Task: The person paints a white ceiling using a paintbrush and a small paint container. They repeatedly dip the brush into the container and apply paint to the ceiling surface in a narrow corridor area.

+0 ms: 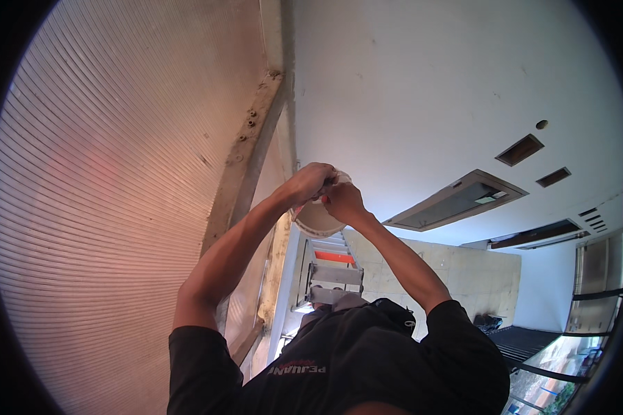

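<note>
1. Left hand [313, 181]: fingers bent, at the bucket's far side; exact grip hidden.
2. Right hand [346, 205]: fingers curled, beside the left, over the bucket; couldn't tell what it gripped.
3. One pale bucket [316, 218], beneath both hands: probably light, fairly stiff, perhaps slick where smeared; rim looked the best hold.
4. One ladder [336, 275], below bucket.
5. One round hole [542, 124], right of bucket.

Ribbed panel [118, 173]; framed window [450, 202]; tiled floor [474, 273] below.
</note>
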Motion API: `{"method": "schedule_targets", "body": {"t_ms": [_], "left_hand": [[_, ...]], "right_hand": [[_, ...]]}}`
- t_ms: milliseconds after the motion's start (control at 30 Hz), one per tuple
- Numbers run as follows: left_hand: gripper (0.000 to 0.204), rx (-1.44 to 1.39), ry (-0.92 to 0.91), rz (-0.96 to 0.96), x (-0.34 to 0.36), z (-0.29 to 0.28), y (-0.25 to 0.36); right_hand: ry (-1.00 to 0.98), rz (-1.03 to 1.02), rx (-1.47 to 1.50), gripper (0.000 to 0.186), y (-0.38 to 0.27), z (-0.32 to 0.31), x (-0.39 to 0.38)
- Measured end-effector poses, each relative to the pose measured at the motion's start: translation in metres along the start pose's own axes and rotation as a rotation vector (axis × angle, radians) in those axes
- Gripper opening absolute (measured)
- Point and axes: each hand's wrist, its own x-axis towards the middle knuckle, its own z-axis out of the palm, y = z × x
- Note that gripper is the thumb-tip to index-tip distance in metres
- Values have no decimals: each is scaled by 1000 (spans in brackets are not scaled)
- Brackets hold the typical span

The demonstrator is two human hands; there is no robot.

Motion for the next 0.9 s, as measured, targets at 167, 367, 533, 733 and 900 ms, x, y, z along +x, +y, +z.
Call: {"method": "schedule_targets", "body": {"t_ms": [167, 367, 533, 733, 900], "left_hand": [[22, -67, -37, -85, -3, -1, 3], [22, -83, -4, -70, -1, 1, -1], [24, -63, -12, -100, 0, 1, 3], [26, -108, -3, -91, -6, -3, -3], [24, -101, -19, -65, -4, 6, 13]], "right_hand": [[-59, 139, 305, 21, -2, -38, -23], [-108, 215, 681, 26, 6, -45, -33], [257, 55, 557, 22, 8, -42, -42], [634, -281, 79, 19, 5, -36, -35], [599, -121, 279, 15, 4, -46, -46]]}}
